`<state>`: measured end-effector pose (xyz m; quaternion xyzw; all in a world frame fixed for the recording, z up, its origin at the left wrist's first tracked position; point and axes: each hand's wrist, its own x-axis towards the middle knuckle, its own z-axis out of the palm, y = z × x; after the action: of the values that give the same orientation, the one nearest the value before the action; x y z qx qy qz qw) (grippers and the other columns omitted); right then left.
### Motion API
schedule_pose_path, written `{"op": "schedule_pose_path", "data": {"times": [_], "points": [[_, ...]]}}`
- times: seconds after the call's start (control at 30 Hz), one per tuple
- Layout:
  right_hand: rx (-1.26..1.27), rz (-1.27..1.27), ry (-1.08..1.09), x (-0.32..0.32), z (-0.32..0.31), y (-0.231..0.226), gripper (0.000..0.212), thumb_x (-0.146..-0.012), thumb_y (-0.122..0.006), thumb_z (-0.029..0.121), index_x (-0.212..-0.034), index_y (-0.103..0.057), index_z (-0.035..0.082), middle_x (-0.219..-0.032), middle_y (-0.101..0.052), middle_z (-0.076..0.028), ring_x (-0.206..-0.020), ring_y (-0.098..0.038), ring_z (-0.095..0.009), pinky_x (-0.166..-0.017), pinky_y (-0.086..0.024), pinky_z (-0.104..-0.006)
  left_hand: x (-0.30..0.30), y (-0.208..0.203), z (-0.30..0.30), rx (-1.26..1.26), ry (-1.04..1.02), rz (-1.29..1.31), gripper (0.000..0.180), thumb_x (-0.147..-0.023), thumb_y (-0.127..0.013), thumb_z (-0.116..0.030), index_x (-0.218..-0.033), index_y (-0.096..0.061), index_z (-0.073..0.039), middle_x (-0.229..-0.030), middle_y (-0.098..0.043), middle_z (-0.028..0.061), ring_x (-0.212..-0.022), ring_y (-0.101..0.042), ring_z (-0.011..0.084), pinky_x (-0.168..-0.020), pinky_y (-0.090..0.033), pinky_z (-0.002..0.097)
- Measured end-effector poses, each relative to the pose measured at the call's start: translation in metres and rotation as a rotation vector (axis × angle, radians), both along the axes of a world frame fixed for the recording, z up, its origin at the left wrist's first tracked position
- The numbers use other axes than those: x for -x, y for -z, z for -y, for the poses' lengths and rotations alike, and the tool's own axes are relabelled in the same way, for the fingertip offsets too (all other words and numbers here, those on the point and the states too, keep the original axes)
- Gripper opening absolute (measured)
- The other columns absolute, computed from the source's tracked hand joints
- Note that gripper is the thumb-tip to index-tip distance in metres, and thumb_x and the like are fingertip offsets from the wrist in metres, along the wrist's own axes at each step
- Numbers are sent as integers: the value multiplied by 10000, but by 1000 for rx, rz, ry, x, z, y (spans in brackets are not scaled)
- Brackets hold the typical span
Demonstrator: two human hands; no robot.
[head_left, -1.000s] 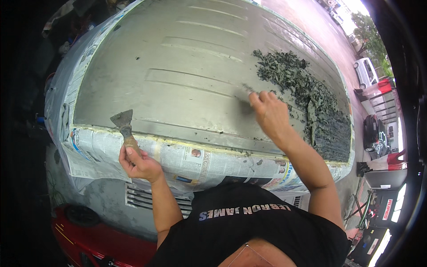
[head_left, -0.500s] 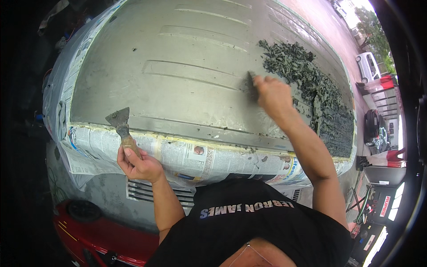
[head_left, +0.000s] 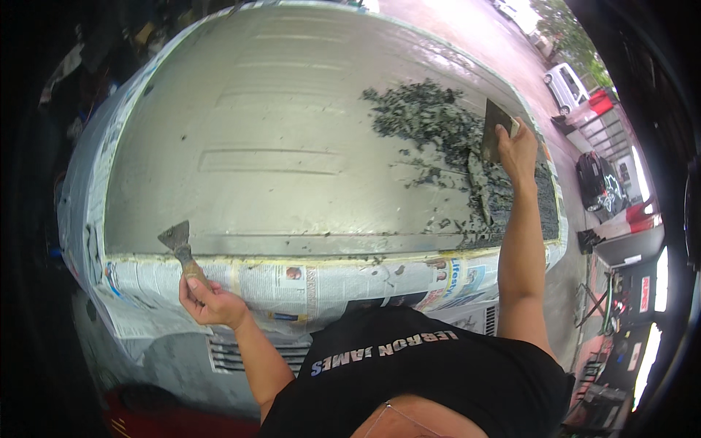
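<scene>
My left hand (head_left: 212, 303) is closed round the handle of a putty knife (head_left: 177, 239), its triangular blade pointing up over the near left edge of a grey metal vehicle panel (head_left: 255, 201). At the right, my right hand (head_left: 518, 150) grips a flat rectangular scraper (head_left: 495, 125), thumb against its face. This blade is held above the crumpled dark flakes (head_left: 416, 109) heaped on the panel. Below and right of it lies a patch of dark coating (head_left: 504, 201). I cannot tell whether the blade touches the surface.
Newspaper (head_left: 343, 281) and yellowish tape mask the panel's edge, with plastic sheeting (head_left: 77, 190) at the left. Beyond the right side are a black car (head_left: 599, 182), a white van (head_left: 566, 87) and red-and-white barriers (head_left: 621, 223). A red car (head_left: 182, 412) shows at the lower left.
My right hand has moved right with the scraper, from bare metal to the dark flakes. The whole view has shifted. My left hand still holds the putty knife near the panel's edge.
</scene>
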<state>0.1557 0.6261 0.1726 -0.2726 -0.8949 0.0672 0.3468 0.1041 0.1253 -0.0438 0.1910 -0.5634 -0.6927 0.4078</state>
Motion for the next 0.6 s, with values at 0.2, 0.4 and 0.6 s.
{"op": "schedule_pose_path", "data": {"times": [0.2, 0.4, 0.6], "points": [[431, -480, -141, -39, -65, -4, 270, -888, -688, 139, -1083, -669, -47, -901, -716, -94, -808, -660, -193, -766, -519, -364, 2, -5, 3, 66, 1, 58, 318, -1020, -624, -240, -1158, -623, 46, -929, -644, 62, -655, -469, 107, -570, -385, 247], [741, -698, -310, -65, -113, 23, 377, -890, -718, 92, -1228, -605, -31, -1051, -660, -67, -936, -620, -134, -805, -507, -307, 15, -70, -56, 73, 436, 47, 276, -979, -687, -208, -1124, -650, 24, -868, -654, 54, -587, -453, 74, -518, -361, 220], [1239, -1240, -421, -59, -140, 48, 337, -1051, -597, 215, -1314, -555, 9, -1225, -648, -100, -1074, -661, -237, -889, -555, -377, 59, -146, -170, -173, 1274, 192, 285, -949, -707, -176, -1140, -636, 23, -870, -680, 109, -557, -460, 58, -485, -334, 204]]}}
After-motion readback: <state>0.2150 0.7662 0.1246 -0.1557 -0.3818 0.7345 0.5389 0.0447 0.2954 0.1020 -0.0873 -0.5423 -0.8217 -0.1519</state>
